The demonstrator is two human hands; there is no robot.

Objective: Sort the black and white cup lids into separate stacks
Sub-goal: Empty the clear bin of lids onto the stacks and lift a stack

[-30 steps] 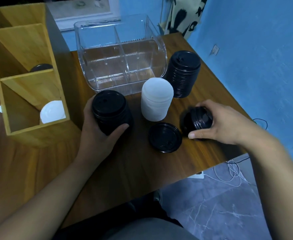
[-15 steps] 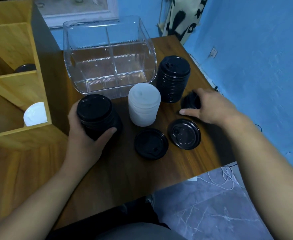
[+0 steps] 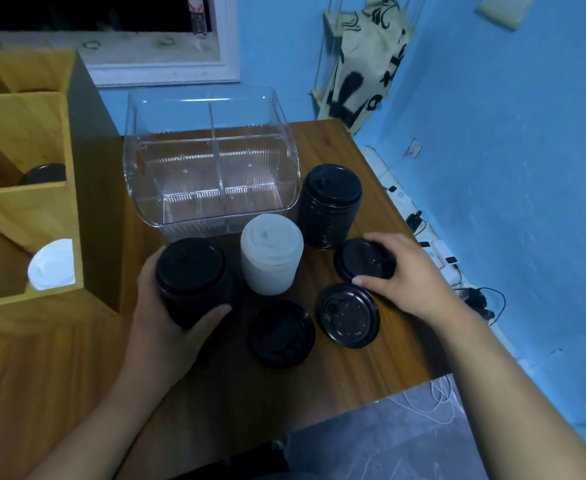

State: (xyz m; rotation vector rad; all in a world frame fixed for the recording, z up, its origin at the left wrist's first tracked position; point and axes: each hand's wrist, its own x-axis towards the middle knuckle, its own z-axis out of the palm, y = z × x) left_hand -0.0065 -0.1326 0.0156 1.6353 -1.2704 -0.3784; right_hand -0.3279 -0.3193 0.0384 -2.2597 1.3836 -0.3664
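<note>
Sorting well advanced, not finished. Landmark: the squat stack of white plastic cup lids (image 3: 271,254), upright on the brown wooden bench (image 3: 215,386). Just left of it, the left hand (image 3: 167,317) is clamped, fingers and thumb, around a short stack of black plastic lids (image 3: 191,271). Behind and right of the white stack stands a taller stack of black lids (image 3: 331,206), untouched. Right of the white stack, the right hand (image 3: 405,271) pinches a small black lid bundle (image 3: 360,261) by its edge; cannot tell whether it rests on the bench. In front of the white stack lie a dome-up loose black lid (image 3: 281,336) and, to its right, a seemingly inverted loose black lid (image 3: 348,315). Judgement: colours are already separate on the bench; what remains is merging the loose lids and the bundle into a black stack. Far left of the white stack, a single white lid (image 3: 52,266) sits in the yellow wooden divider box (image 3: 87,202); probably still to collect.
</note>
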